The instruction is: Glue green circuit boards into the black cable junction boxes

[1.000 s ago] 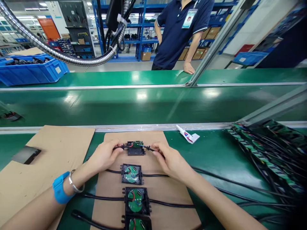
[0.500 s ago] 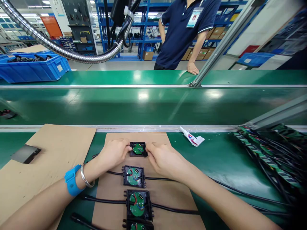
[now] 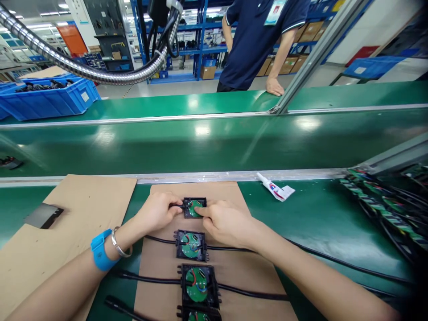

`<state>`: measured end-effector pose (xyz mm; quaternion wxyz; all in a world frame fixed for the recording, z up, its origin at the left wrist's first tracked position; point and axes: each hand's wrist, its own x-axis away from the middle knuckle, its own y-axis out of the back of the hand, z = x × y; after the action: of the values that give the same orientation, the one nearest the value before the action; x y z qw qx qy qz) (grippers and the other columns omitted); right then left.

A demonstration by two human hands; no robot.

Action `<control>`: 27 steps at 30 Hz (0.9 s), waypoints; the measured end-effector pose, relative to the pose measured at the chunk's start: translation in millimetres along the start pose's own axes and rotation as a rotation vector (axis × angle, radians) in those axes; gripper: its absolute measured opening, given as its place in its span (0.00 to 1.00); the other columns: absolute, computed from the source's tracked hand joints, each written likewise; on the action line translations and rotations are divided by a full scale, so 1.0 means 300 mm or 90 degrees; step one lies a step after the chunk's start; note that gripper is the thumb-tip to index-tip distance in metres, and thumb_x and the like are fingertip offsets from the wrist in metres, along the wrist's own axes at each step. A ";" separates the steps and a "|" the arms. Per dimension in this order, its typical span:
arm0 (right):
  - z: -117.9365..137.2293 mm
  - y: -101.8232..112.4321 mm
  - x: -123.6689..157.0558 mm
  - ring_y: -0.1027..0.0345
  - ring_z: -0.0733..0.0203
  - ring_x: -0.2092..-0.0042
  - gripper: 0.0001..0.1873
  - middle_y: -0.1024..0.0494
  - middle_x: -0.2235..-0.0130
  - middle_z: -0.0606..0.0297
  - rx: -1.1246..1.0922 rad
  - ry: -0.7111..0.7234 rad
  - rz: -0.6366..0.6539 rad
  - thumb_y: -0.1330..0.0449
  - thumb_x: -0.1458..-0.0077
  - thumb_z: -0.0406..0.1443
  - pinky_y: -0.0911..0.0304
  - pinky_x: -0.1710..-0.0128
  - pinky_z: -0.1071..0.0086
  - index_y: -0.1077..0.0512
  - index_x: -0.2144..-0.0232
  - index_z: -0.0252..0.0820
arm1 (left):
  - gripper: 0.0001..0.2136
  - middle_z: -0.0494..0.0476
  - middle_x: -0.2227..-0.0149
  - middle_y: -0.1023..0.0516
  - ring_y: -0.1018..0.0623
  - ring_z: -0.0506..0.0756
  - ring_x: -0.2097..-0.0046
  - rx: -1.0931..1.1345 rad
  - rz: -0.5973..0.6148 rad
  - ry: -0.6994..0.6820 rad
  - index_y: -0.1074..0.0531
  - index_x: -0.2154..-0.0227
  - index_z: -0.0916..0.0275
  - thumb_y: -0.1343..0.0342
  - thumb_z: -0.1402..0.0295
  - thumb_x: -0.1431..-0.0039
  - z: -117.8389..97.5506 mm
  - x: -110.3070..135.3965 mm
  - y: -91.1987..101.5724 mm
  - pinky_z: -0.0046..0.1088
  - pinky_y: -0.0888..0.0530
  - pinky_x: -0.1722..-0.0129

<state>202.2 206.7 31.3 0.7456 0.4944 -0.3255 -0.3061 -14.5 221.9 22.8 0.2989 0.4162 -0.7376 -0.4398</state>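
At the far end of the cardboard sheet [image 3: 160, 285] lies a small black plastic housing [image 3: 186, 215] with a round green circuit board [image 3: 191, 204] inside. My left hand [image 3: 160, 211] pinches the black cable [image 3: 177, 205] at the housing's left side. With its index fingertip, my right hand [image 3: 227, 223] touches the board from the right; the thumb stays apart, and the other fingers are partly hidden. Nearer to me, in a column, sit similar open housings: a second one [image 3: 190, 245], a third [image 3: 199, 285] and another, cut off by the bottom edge. Cables run out to both sides.
A white tube [image 3: 276, 191] lies right of the cardboard. Boards with cables [image 3: 384, 209] are heaped at the right. Another cardboard sheet [image 3: 96, 205] with a grey plate [image 3: 43, 216] is at left. Beyond stand a blue bin [image 3: 56, 100], metal post [image 3: 310, 55] and a person [image 3: 250, 49] leaning on the bench.
My right hand has let go of the housing's right edge and put its index finger on the board. My left fingers have shifted from the housing's edge to the cable. The view has tilted slightly.
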 end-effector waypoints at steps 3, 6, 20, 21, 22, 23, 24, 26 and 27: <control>0.029 -0.006 0.023 0.31 0.58 0.69 0.21 0.24 0.67 0.55 -0.004 0.003 0.018 0.55 0.43 0.33 0.47 0.69 0.66 0.24 0.57 0.41 | 0.10 0.53 0.63 0.19 0.22 0.55 0.61 -0.009 0.031 -0.008 0.22 0.67 0.60 0.50 0.70 0.38 -0.018 0.020 0.005 0.28 0.30 0.61; 0.051 -0.013 0.043 0.31 0.59 0.70 0.21 0.23 0.67 0.55 -0.011 -0.003 0.025 0.54 0.44 0.32 0.48 0.70 0.67 0.24 0.56 0.41 | 0.13 0.53 0.68 0.20 0.22 0.55 0.64 -0.035 0.073 -0.021 0.24 0.73 0.61 0.53 0.71 0.39 -0.030 0.041 0.004 0.28 0.31 0.65; 0.077 -0.013 0.052 0.30 0.55 0.69 0.19 0.23 0.68 0.50 0.000 -0.019 0.027 0.53 0.44 0.32 0.50 0.72 0.66 0.24 0.60 0.36 | 0.08 0.66 0.70 0.21 0.21 0.64 0.66 -0.250 0.101 0.035 0.23 0.72 0.66 0.47 0.70 0.46 -0.106 0.001 0.029 0.40 0.25 0.66; 0.081 -0.011 0.054 0.30 0.54 0.69 0.19 0.23 0.67 0.50 0.000 -0.022 0.030 0.53 0.44 0.32 0.49 0.72 0.65 0.24 0.59 0.35 | 0.09 0.66 0.66 0.20 0.20 0.63 0.64 -0.252 0.087 0.030 0.23 0.65 0.66 0.48 0.72 0.44 -0.109 0.023 0.022 0.39 0.24 0.64; 0.085 -0.011 0.056 0.29 0.54 0.68 0.18 0.23 0.67 0.50 0.002 -0.024 0.031 0.53 0.44 0.32 0.49 0.71 0.65 0.24 0.60 0.35 | 0.13 0.66 0.61 0.20 0.21 0.62 0.61 -0.255 0.075 0.016 0.25 0.58 0.66 0.50 0.75 0.44 -0.111 0.049 0.010 0.37 0.24 0.62; 0.086 -0.011 0.058 0.29 0.54 0.68 0.18 0.22 0.67 0.49 0.003 -0.024 0.030 0.53 0.44 0.32 0.48 0.71 0.65 0.24 0.60 0.35 | 0.18 0.65 0.56 0.22 0.21 0.60 0.58 -0.260 0.066 -0.005 0.28 0.51 0.66 0.51 0.78 0.45 -0.111 0.074 -0.006 0.36 0.24 0.59; 0.086 -0.012 0.058 0.29 0.53 0.68 0.18 0.22 0.67 0.49 0.004 -0.023 0.028 0.53 0.44 0.32 0.47 0.71 0.65 0.24 0.61 0.35 | 0.22 0.65 0.53 0.23 0.22 0.59 0.56 -0.272 0.057 -0.031 0.31 0.47 0.65 0.52 0.80 0.46 -0.111 0.098 -0.026 0.34 0.24 0.57; 0.083 -0.017 0.058 0.29 0.54 0.68 0.18 0.22 0.67 0.50 0.002 -0.019 0.021 0.53 0.44 0.32 0.47 0.71 0.65 0.24 0.61 0.35 | 0.27 0.66 0.49 0.25 0.23 0.59 0.53 -0.316 0.041 -0.078 0.35 0.44 0.68 0.53 0.83 0.48 -0.110 0.130 -0.070 0.33 0.24 0.55; 0.081 -0.021 0.057 0.29 0.54 0.68 0.18 0.22 0.67 0.50 -0.001 -0.016 0.019 0.53 0.44 0.32 0.46 0.71 0.65 0.24 0.60 0.35 | 0.27 0.69 0.49 0.26 0.23 0.60 0.52 -0.344 0.036 -0.092 0.36 0.43 0.70 0.54 0.83 0.48 -0.110 0.138 -0.092 0.33 0.24 0.56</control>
<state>192.6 178.4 35.9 0.7462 0.4853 -0.3418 -0.3015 2.1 164.9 15.6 0.3574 0.2684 -0.6246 -0.6404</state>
